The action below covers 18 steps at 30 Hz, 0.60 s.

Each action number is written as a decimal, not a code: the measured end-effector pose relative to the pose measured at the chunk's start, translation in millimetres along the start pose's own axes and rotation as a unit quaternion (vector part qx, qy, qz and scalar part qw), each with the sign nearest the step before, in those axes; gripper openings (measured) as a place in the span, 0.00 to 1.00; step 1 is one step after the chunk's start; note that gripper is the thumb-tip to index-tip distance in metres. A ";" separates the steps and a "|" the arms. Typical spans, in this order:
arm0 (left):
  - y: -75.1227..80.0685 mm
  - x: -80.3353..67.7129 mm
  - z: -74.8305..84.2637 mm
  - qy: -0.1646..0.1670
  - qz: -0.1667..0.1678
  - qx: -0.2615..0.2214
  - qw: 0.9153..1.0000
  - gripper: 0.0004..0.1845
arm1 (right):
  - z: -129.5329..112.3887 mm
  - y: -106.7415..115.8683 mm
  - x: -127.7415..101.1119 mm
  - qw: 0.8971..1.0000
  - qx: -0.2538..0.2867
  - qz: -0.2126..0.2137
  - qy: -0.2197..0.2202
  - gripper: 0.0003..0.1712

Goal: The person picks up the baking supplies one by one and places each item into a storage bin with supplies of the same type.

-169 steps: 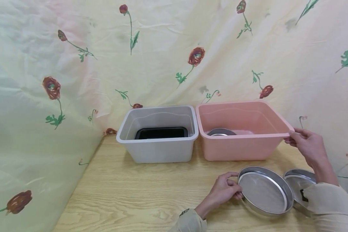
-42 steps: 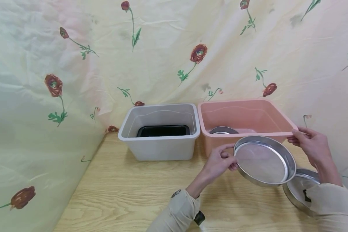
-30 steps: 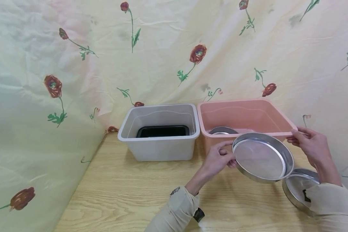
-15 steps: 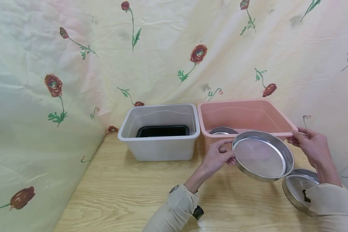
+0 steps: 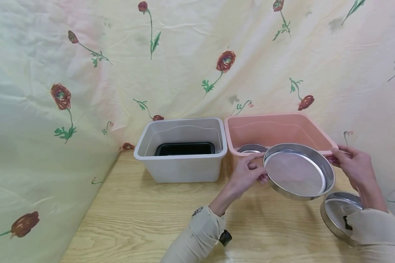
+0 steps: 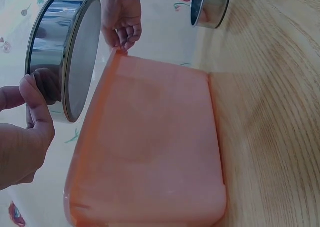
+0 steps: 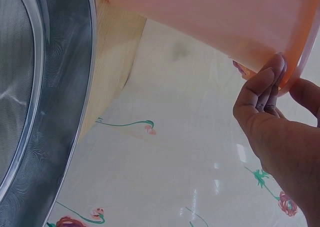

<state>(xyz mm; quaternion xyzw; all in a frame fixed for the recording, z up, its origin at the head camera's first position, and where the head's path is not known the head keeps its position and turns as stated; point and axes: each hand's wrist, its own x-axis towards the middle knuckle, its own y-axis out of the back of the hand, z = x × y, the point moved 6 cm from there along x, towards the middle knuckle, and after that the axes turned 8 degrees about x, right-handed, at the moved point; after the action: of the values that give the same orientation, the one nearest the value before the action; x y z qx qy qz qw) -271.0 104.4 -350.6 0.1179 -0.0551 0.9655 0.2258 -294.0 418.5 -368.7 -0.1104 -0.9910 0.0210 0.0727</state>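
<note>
Pinched at its left edge by my left hand (image 5: 247, 175), a round metal sieve (image 5: 296, 173) with a fine mesh is held tilted in the air before the pink bin (image 5: 273, 133). In the left wrist view, thumb and fingers grip the shiny side wall of the sieve (image 6: 57, 47). My right hand (image 5: 357, 166) holds the front right corner of the pink bin's rim, as the right wrist view of the hand (image 7: 280, 117) also shows. A second metal sieve (image 5: 337, 215) rests on the table, partly covered by the right sleeve. Inside the pink bin lies another round metal piece (image 5: 252, 148), mostly hidden.
Left of the pink bin, close beside it, stands a light grey bin (image 5: 184, 170) with a black rectangular tray (image 5: 185, 148) inside. Both are on a wooden table (image 5: 145, 219). A flowered cloth (image 5: 184, 73) hangs behind and to the left.
The left hand has lifted the sieve from near the tabletop up to the pink bin's front rim, rising slightly further in the last half second. The right hand keeps its hold on the rim.
</note>
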 end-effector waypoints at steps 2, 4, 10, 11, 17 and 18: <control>0.9 1.0 0.6 0.005 0.006 -0.001 1.000 0.24 | 0.3 0.1 0.1 1.000 -0.017 0.001 -0.002 0.14; 2.1 1.8 1.0 0.008 0.012 -0.001 1.000 0.24 | 0.5 0.3 0.0 0.999 -0.038 0.002 -0.008 0.23; 4.6 4.6 2.3 0.003 0.020 -0.001 1.000 0.23 | -0.1 0.1 -0.9 0.998 -0.064 -0.001 -0.018 0.38; 5.0 5.2 2.0 0.003 0.020 -0.001 1.000 0.23 | -0.2 -0.1 -1.0 0.997 -0.071 0.000 -0.019 0.38; 6.1 10.2 0.4 0.007 0.024 -0.015 1.000 0.22 | -0.7 -1.0 -0.4 0.996 -0.089 0.004 -0.017 0.37; 6.2 11.0 0.7 0.007 0.025 -0.018 1.000 0.22 | -0.8 -1.1 -0.1 0.996 -0.083 0.002 -0.016 0.37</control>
<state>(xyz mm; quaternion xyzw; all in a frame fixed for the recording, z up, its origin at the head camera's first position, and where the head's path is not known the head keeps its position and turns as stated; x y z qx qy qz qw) -283.2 103.4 -347.5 0.1056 -0.0738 0.9704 0.2043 -294.0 417.4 -367.8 -0.1177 -0.9901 -0.0598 0.0471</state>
